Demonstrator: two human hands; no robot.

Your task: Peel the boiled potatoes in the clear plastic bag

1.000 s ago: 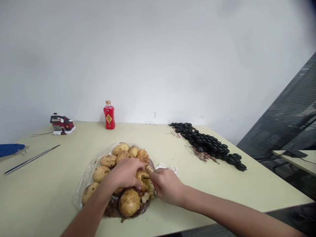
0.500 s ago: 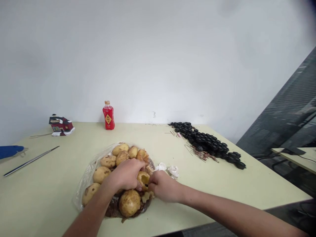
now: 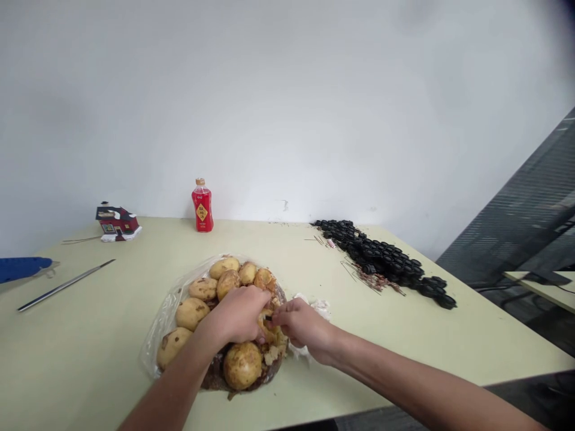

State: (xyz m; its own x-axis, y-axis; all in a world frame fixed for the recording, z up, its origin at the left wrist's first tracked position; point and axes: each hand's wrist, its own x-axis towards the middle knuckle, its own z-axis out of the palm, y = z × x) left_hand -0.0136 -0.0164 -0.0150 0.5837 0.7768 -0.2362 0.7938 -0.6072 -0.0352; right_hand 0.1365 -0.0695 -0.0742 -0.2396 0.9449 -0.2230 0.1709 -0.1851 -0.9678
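Observation:
Several potatoes (image 3: 191, 313) lie on a clear plastic bag (image 3: 157, 326) at the lower middle, with brown scraps among them. My left hand (image 3: 245, 312) grips a hollowed potato (image 3: 268, 333) at the bag's right side, partly hidden by the fingers. Pinched in my right hand (image 3: 302, 326) is a small dark tool (image 3: 269, 318), whose tip is at the potato's opening; the rest of it is hidden. A whole potato (image 3: 242, 365) rests just below my left hand. Crumpled white tissues (image 3: 321, 308) lie beside and behind my right hand.
At the back stands a red bottle (image 3: 203, 206). On the left are a small model house (image 3: 117, 224), a thin metal rod (image 3: 67, 284) and a blue tool (image 3: 24, 269). A pile of black round pieces (image 3: 386, 257) with thin wires covers the right back of the table (image 3: 426, 341).
The view has shifted slightly, moving the scene right. My right hand has risen at the potato, and the dark tool now shows between its fingers. My left hand keeps its hold.

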